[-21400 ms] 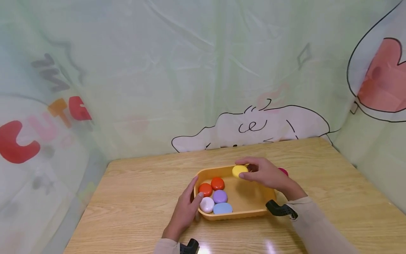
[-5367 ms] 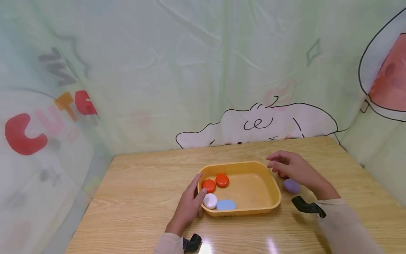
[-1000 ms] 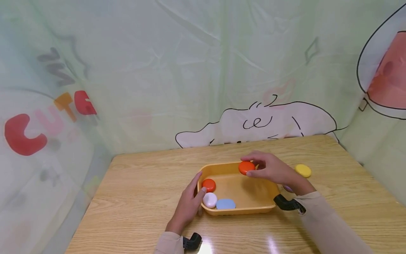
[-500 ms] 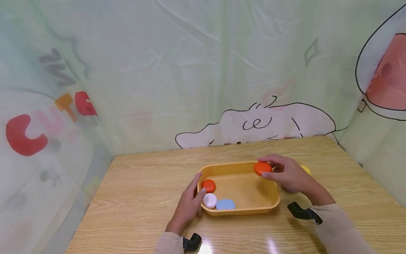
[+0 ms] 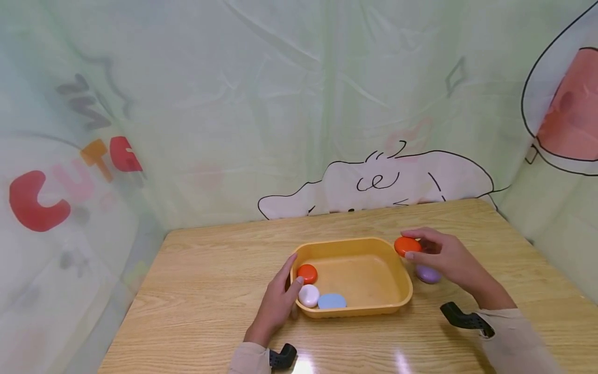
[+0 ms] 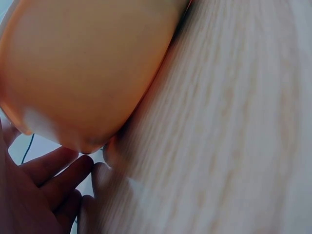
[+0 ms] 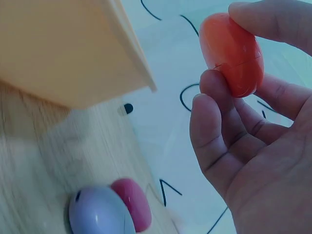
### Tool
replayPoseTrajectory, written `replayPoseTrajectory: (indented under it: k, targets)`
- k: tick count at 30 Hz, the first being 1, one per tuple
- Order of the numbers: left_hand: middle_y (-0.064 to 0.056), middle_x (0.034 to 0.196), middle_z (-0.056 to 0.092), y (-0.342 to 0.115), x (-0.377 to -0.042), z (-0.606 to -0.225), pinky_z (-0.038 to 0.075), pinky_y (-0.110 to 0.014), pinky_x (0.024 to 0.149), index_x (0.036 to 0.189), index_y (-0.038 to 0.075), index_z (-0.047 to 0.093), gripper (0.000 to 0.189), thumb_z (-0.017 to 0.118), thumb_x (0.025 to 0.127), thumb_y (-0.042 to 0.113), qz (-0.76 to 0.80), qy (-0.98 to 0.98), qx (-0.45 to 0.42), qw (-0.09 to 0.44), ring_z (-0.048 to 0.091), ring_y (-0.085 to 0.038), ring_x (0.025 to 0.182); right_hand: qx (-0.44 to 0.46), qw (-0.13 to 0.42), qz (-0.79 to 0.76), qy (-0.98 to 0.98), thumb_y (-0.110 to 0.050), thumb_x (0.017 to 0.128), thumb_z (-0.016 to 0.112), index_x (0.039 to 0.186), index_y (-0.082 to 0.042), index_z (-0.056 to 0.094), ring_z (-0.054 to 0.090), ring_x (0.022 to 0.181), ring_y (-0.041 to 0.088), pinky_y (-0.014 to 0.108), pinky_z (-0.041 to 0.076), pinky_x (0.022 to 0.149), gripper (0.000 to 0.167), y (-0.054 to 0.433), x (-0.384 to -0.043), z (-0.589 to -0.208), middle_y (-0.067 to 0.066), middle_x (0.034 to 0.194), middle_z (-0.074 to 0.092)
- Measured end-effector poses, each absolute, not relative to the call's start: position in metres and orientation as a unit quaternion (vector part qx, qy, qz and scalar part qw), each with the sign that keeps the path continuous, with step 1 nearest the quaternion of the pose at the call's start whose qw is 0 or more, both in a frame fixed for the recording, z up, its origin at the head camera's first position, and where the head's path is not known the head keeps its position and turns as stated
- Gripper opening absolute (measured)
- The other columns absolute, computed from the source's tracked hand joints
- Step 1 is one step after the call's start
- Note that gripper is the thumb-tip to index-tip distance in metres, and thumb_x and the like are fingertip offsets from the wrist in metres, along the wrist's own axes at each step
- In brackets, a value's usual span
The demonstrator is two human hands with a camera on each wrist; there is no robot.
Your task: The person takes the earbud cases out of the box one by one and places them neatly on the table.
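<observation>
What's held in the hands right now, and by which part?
Right hand: a red disc, by its rim, between thumb and fingers. Left hand: the orange tray, at its left end.

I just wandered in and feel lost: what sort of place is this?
Probably a screened-off recording booth: cartoon-printed sheeting hangs behind and beside a wooden table, and a black device sits at each wrist.

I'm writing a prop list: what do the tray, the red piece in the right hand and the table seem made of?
Tray: probably smooth satin plastic, with thin, evenly coloured walls.
Held red piece: likely glossy plastic; highlights and a fine seam show.
Table: wood or laminate, slightly shiny; grain and reflections show.
</observation>
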State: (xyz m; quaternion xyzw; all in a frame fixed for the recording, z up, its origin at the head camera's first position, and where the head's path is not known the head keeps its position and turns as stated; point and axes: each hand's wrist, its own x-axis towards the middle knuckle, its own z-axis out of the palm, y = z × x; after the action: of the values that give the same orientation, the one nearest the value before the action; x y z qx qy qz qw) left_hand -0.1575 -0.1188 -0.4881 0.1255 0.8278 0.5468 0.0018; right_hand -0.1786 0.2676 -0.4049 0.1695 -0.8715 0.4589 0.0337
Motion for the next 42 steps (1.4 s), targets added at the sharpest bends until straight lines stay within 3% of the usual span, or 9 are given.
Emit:
replayPoseTrajectory:
  k: [6, 12, 19, 23, 27, 31, 37, 39, 42]
  targets:
    - [0.01, 0.16, 0.03, -0.118, -0.157, -0.489, 0.027, -0.041, 0.118, 0.159, 0.035, 0.027, 0.058, 0.051, 0.105, 0.036, 0.542, 0.831, 0.124, 0.001, 0.028, -0.015, 0.147, 0.143, 0.037, 0.454, -0.879, -0.026, 0.094, 0.072, 0.137, -0.007, 0.06, 0.065, 0.095, 0.017, 0.021, 0.054, 0.076, 0.048, 0.28, -0.176, -0.406, 0.015, 0.127, 0.061]
    - [0.012, 0.16, 0.029, -0.118, -0.157, -0.491, 0.028, -0.044, 0.117, 0.158, 0.038, 0.028, 0.057, 0.05, 0.105, 0.037, 0.536, 0.836, 0.113, 0.002, 0.027, -0.016, 0.148, 0.119, 0.025, 0.441, -0.889, -0.032, 0.095, 0.071, 0.14, -0.007, 0.057, 0.063, 0.103, 0.019, 0.017, 0.051, 0.08, 0.053, 0.289, -0.175, -0.405, 0.019, 0.136, 0.056]
    - [0.012, 0.16, 0.03, -0.117, -0.156, -0.489, 0.027, -0.043, 0.118, 0.158, 0.037, 0.028, 0.057, 0.05, 0.105, 0.037, 0.538, 0.836, 0.111, 0.005, 0.027, -0.015, 0.148, 0.101, 0.023, 0.423, -0.9, -0.033, 0.095, 0.07, 0.141, -0.004, 0.055, 0.055, 0.117, 0.043, 0.011, 0.046, 0.08, 0.056, 0.3, -0.173, -0.41, 0.024, 0.138, 0.054]
    - [0.012, 0.16, 0.03, -0.117, -0.156, -0.487, 0.027, -0.043, 0.118, 0.158, 0.037, 0.028, 0.057, 0.05, 0.105, 0.036, 0.54, 0.834, 0.114, 0.005, 0.027, -0.015, 0.148, 0.082, 0.012, 0.419, -0.904, -0.036, 0.095, 0.07, 0.143, -0.003, 0.053, 0.053, 0.12, 0.049, 0.026, 0.054, 0.084, 0.06, 0.305, -0.172, -0.411, 0.026, 0.14, 0.052]
    - [0.011, 0.16, 0.03, -0.118, -0.156, -0.488, 0.026, -0.044, 0.119, 0.158, 0.036, 0.028, 0.057, 0.05, 0.105, 0.036, 0.54, 0.833, 0.116, 0.004, 0.027, -0.015, 0.148, 0.072, -0.001, 0.421, -0.904, -0.038, 0.096, 0.068, 0.144, -0.004, 0.052, 0.051, 0.123, 0.048, 0.035, 0.056, 0.087, 0.062, 0.31, -0.172, -0.413, 0.027, 0.142, 0.05]
    - [0.011, 0.159, 0.031, -0.12, -0.156, -0.489, 0.025, -0.047, 0.119, 0.158, 0.036, 0.029, 0.057, 0.05, 0.105, 0.038, 0.534, 0.837, 0.119, 0.002, 0.027, -0.017, 0.148, 0.061, -0.002, 0.417, -0.907, -0.04, 0.096, 0.067, 0.144, -0.004, 0.053, 0.052, 0.118, 0.042, 0.026, 0.051, 0.08, 0.062, 0.317, -0.171, -0.416, 0.024, 0.137, 0.055]
    - [0.011, 0.159, 0.031, -0.12, -0.156, -0.488, 0.026, -0.048, 0.119, 0.158, 0.037, 0.029, 0.057, 0.05, 0.105, 0.038, 0.533, 0.838, 0.121, 0.0, 0.028, -0.018, 0.148, 0.055, -0.019, 0.411, -0.91, -0.04, 0.096, 0.067, 0.144, -0.001, 0.052, 0.052, 0.118, 0.046, 0.05, 0.055, 0.085, 0.064, 0.33, -0.169, -0.422, 0.026, 0.135, 0.056]
    - [0.011, 0.159, 0.032, -0.119, -0.156, -0.487, 0.026, -0.048, 0.119, 0.158, 0.037, 0.029, 0.057, 0.05, 0.105, 0.038, 0.533, 0.837, 0.12, 0.0, 0.028, -0.018, 0.147, 0.056, -0.027, 0.41, -0.91, -0.038, 0.096, 0.068, 0.143, 0.001, 0.051, 0.054, 0.115, 0.045, 0.048, 0.056, 0.083, 0.063, 0.334, -0.169, -0.424, 0.028, 0.136, 0.054]
    - [0.011, 0.159, 0.032, -0.12, -0.156, -0.487, 0.026, -0.048, 0.119, 0.158, 0.038, 0.029, 0.057, 0.05, 0.105, 0.038, 0.532, 0.839, 0.118, -0.001, 0.028, -0.018, 0.147, 0.047, -0.038, 0.398, -0.915, -0.039, 0.096, 0.068, 0.143, 0.001, 0.051, 0.054, 0.113, 0.04, 0.034, 0.055, 0.078, 0.065, 0.34, -0.17, -0.426, 0.028, 0.138, 0.052]
